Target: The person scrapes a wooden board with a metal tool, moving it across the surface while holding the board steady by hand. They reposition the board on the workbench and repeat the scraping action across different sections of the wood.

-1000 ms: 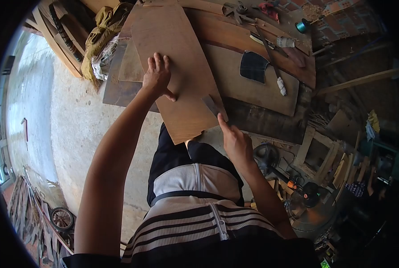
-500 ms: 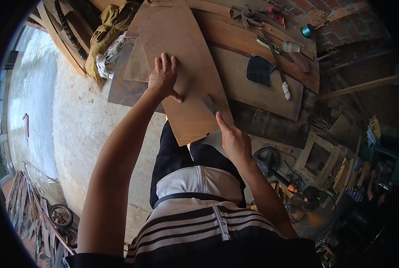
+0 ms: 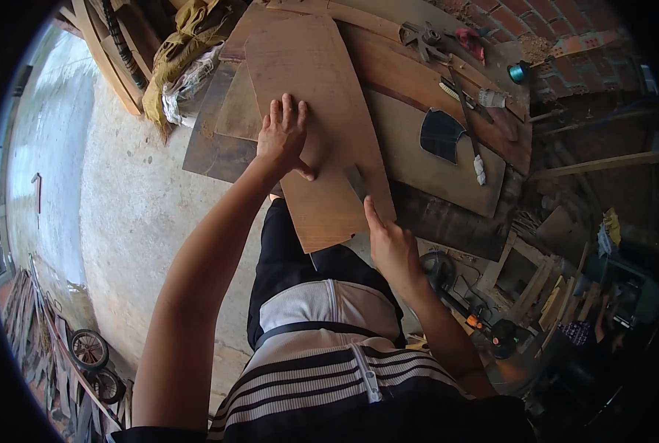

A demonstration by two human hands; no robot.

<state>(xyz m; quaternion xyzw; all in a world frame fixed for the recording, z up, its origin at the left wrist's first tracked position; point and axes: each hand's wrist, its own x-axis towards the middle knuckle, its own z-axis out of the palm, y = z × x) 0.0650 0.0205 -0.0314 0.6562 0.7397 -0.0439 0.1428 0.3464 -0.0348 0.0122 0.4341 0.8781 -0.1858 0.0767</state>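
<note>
A long brown wooden board [image 3: 318,81] lies over other boards, its near end at my waist. My left hand [image 3: 283,140] rests flat on it with fingers spread. My right hand [image 3: 390,240] is closed around a tool with a flat grey blade [image 3: 356,182], at the board's right edge. The index finger stretches along the blade, which lies on or just over the wood; the handle is hidden in the hand. A dark curved piece [image 3: 441,136] lies to the right on a thinner board [image 3: 484,181].
A metal clamp-like tool [image 3: 425,38], a long thin tool [image 3: 464,111] and a teal spool [image 3: 517,73] lie at the far right. Yellow cloth [image 3: 174,59] hangs at the left. Wooden frames [image 3: 521,273] and a machine stand lower right, near another person's arm.
The board and surroundings appear shifted slightly right and down in view. Both hands keep nearly the same places on the board, and the blade is still by the right edge.
</note>
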